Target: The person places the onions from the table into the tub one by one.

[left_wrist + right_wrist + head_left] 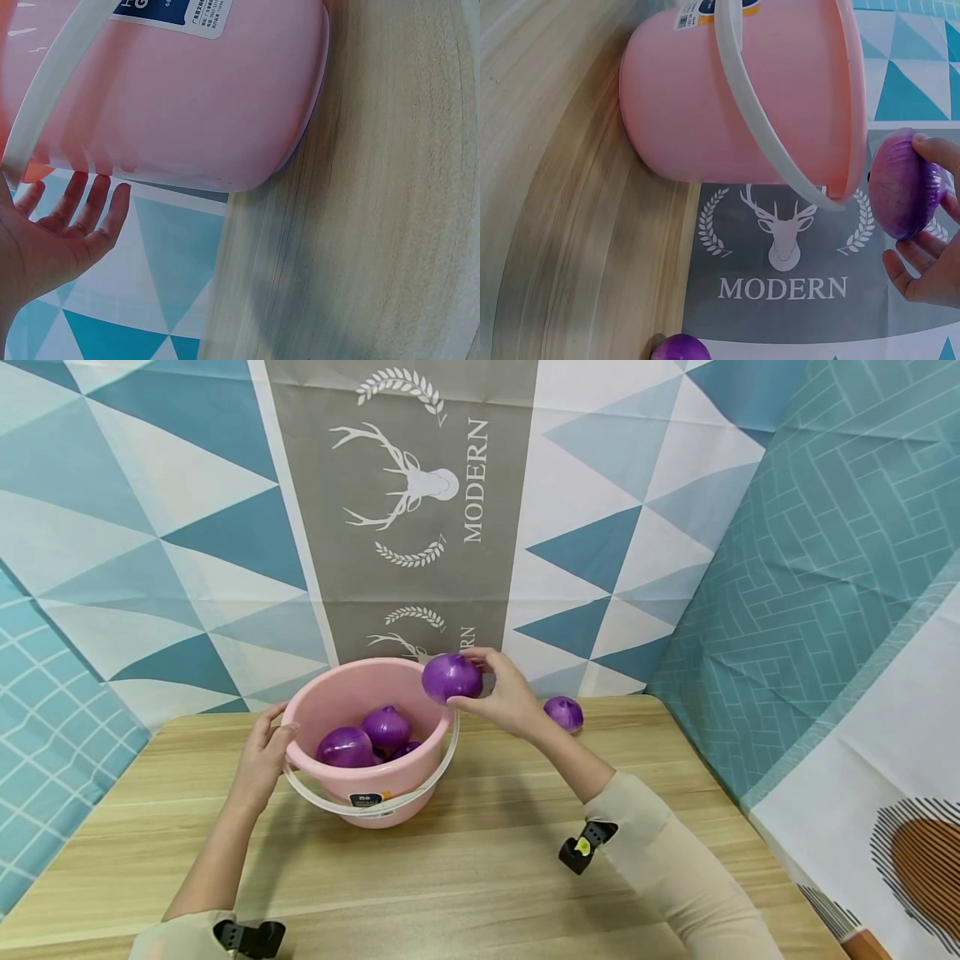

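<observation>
A pink bucket [341, 697] with a white handle [442, 768] stands on the table, and several purple onions [345, 748] lie inside it. My left hand [258, 758] grips the bucket's left rim, thumb at the edge; in the left wrist view its fingertips touch the outer wall. At the right rim, my right hand [506, 695] holds another purple onion [452, 678] between thumb and fingers, raised to about rim height. The right wrist view shows this onion [900, 184] just outside the bucket's mouth. One more onion [564, 714] sits on the table behind the right forearm.
The wooden table [480, 885] ends at the back against a patterned cloth [592, 527] with deer prints. A teal cloth [750, 677] hangs along the right side. The bucket's handle hangs down over its front.
</observation>
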`<state>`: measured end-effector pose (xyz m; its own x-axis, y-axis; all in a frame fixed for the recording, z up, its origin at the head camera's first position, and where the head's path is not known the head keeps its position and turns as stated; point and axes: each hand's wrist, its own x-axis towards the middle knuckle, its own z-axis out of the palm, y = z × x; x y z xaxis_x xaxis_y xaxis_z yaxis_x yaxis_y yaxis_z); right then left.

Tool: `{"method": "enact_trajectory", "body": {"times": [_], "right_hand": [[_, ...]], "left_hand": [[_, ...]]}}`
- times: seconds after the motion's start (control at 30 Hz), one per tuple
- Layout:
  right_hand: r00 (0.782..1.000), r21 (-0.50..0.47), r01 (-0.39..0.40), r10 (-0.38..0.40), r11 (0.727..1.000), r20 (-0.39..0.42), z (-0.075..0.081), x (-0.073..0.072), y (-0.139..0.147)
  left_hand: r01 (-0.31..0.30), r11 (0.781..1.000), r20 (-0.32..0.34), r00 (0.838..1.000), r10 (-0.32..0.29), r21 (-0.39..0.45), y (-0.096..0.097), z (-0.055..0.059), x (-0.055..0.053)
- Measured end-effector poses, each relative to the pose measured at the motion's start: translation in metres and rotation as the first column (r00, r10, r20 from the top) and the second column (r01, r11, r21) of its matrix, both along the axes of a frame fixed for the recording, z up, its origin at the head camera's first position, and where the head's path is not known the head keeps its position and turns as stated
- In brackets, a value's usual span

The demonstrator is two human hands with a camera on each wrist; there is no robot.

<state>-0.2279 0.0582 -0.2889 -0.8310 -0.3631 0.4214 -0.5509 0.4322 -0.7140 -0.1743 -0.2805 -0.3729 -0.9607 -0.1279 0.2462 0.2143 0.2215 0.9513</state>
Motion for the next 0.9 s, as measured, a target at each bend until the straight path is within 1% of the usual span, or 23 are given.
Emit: {"method": "enact_trajectory", "body": {"times": [0.33,0.47,0.7,0.9], "right_hand": [[1.0,0.025,-0.007,0.007,1.0,-0.004,0.001,0.002,-0.011],[1.0,0.034,-0.003,0.003,0.999,0.008,0.002,0.004,-0.016],[1.0,0.026,-0.003,0.003,1.0,0.016,0.002,0.007,-0.025],[0.999,0.011,-0.031,0.031,0.999,0.026,0.002,0.009,-0.031]], "left_hand": [[-0.004,1.0,0.003,1.0,0.004,-0.015,0.001,0.001,0.001],[-0.005,1.0,0.009,1.0,0.005,-0.001,0.001,0.001,0.001],[-0.005,1.0,0.018,1.0,0.004,0.023,0.001,0.001,0.0],[-0.006,1.0,0.035,0.999,0.005,0.022,0.001,0.001,0.0]]}}
